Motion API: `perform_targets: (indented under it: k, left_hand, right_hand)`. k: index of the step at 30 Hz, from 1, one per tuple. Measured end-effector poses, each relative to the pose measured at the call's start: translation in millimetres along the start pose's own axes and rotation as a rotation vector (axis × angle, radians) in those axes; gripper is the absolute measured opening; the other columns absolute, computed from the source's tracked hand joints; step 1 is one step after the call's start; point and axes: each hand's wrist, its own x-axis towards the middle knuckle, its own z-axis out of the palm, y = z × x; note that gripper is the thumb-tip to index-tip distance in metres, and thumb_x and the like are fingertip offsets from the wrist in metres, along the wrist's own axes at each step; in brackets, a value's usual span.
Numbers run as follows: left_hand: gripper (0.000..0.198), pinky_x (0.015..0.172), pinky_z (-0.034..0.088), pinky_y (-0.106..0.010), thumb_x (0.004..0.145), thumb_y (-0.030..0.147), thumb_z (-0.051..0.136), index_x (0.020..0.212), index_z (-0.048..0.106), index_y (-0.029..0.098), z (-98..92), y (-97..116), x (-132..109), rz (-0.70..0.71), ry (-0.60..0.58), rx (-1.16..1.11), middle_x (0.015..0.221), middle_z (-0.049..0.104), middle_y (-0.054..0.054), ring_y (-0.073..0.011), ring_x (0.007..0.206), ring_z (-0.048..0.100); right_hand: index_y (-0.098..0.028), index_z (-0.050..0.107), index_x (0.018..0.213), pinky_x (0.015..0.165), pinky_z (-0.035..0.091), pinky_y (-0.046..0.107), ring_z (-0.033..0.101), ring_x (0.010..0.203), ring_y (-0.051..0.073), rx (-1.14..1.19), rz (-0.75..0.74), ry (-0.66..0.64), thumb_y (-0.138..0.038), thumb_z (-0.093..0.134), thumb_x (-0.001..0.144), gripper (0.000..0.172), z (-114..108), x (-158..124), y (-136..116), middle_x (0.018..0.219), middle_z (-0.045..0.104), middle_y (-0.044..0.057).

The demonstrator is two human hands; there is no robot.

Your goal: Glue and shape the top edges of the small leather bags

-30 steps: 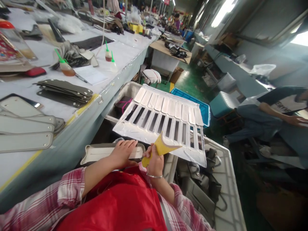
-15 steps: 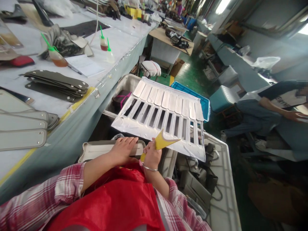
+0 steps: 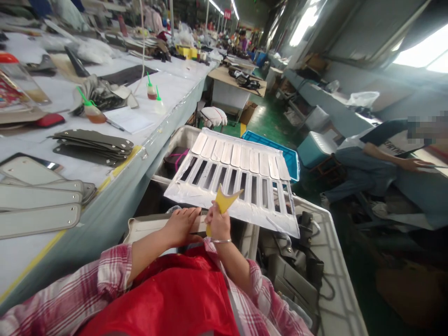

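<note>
My right hand point(image 3: 220, 225) is closed round the handle of a yellow tool point(image 3: 226, 200), whose forked, curved end points up and away from me. My left hand point(image 3: 182, 226) lies over a cream-faced piece with a dark grey edge point(image 3: 145, 226) at my lap, its fingers over the far edge and its thumb on the near side. The hands are close together. Just beyond them a white slotted board point(image 3: 224, 179) carries a row of pale strips point(image 3: 245, 157) along its far half. Part of the cream piece is hidden under my left hand and forearm.
On the left table point(image 3: 168, 88) lie dark grey straps point(image 3: 96, 145), light grey straps point(image 3: 42, 198) and green-tipped bottles point(image 3: 94, 112). A white crate point(image 3: 329, 242) with grey items stands at right, a blue crate point(image 3: 292, 156) behind the board. A person point(image 3: 378, 149) sits further right.
The view has tilted up and shifted slightly. My right hand has turned the yellow tool so that its forked end points more upward. My left hand stays on the cream piece.
</note>
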Motion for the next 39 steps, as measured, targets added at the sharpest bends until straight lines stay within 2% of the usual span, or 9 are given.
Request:
perform_targets:
  k: [3,6,11,15,18,22,27,33,39]
  left_hand:
    - [0.086,0.102,0.024,-0.045,0.062,0.050,0.064,0.133,0.031,0.015,-9.3,-8.4,-2.1,0.010,-0.079,-0.118,0.135,0.039,-0.014,-0.0307,0.122,0.037]
    - [0.074,0.105,0.023,-0.038,0.072,0.047,0.054,0.135,0.031,0.014,-24.7,-19.0,-2.0,-0.033,-0.176,-0.385,0.139,0.035,-0.013,-0.0257,0.127,0.033]
    - [0.080,0.103,0.028,-0.034,0.076,0.055,0.049,0.139,0.020,0.015,-31.5,-11.7,11.4,-0.056,-0.170,-0.716,0.137,0.040,-0.013,-0.0233,0.125,0.037]
    - [0.083,0.097,0.034,-0.033,0.075,0.062,0.045,0.139,0.022,0.014,-19.8,12.9,30.1,-0.101,-0.196,-0.576,0.133,0.044,-0.014,-0.0259,0.117,0.047]
    - [0.079,0.093,0.037,-0.032,0.080,0.066,0.030,0.136,0.029,0.011,-13.3,25.1,41.5,-0.086,-0.191,-0.411,0.128,0.050,-0.015,-0.0253,0.113,0.050]
    - [0.075,0.092,0.037,-0.032,0.083,0.065,0.018,0.130,0.039,0.010,-7.6,32.5,49.2,-0.038,-0.129,-0.274,0.121,0.056,-0.014,-0.0242,0.112,0.051]
    - [0.064,0.094,0.034,-0.039,0.087,0.059,0.022,0.123,0.046,0.012,5.8,43.4,46.9,0.013,-0.019,-0.178,0.115,0.058,-0.014,-0.0264,0.109,0.051]
    - [0.048,0.092,0.033,-0.041,0.091,0.044,0.027,0.120,0.050,0.014,21.6,54.6,36.0,0.065,0.181,0.036,0.111,0.058,-0.012,-0.0256,0.104,0.049]
    - [0.048,0.081,0.035,-0.040,0.091,0.038,0.026,0.127,0.044,0.011,22.3,62.2,41.6,0.040,0.158,0.144,0.102,0.060,-0.012,-0.0255,0.093,0.050]
  right_hand:
    - [-0.015,0.051,0.094,0.033,0.035,0.023,0.045,0.034,0.011,0.010,0.156,-0.124,-0.062,0.043,0.078,0.050,-31.0,-19.6,-19.8,0.052,0.051,-0.003]
    - [-0.015,0.054,0.089,0.031,0.036,0.026,0.046,0.032,0.014,-0.046,0.385,-0.331,-0.062,0.040,0.080,0.050,-58.1,-46.4,-15.6,0.050,0.054,0.000]
    - [-0.017,0.054,0.076,0.032,0.030,0.022,0.030,0.030,0.007,0.130,0.634,-0.410,-0.060,0.057,0.069,0.043,-51.6,-74.9,29.8,0.043,0.042,-0.006]
    - [-0.018,0.054,0.074,0.035,0.025,0.020,0.023,0.034,0.005,0.258,0.666,-0.313,-0.054,0.063,0.068,0.038,-33.1,-80.9,55.4,0.045,0.034,-0.008]
    - [-0.018,0.055,0.073,0.036,0.024,0.021,0.022,0.036,0.005,0.309,0.690,-0.297,-0.054,0.062,0.069,0.036,-33.5,-80.7,57.7,0.047,0.032,-0.008]
    - [-0.016,0.056,0.076,0.035,0.020,0.018,0.018,0.036,0.004,0.312,0.813,-0.420,-0.055,0.053,0.076,0.040,-51.4,-76.7,39.0,0.048,0.031,-0.007]
    - [-0.010,0.059,0.079,0.036,0.017,0.014,0.015,0.039,0.003,0.209,0.876,-0.493,-0.051,0.048,0.082,0.043,-78.6,-65.7,11.9,0.051,0.029,-0.008]
    - [-0.009,0.060,0.080,0.034,0.019,0.013,0.015,0.038,0.003,0.120,1.000,-0.605,-0.048,0.043,0.086,0.043,-94.0,-44.8,4.6,0.051,0.029,-0.007]
    - [-0.008,0.061,0.080,0.033,0.018,0.013,0.017,0.037,0.002,0.059,1.019,-0.709,-0.046,0.046,0.085,0.041,-101.7,-25.6,-2.6,0.049,0.032,-0.007]
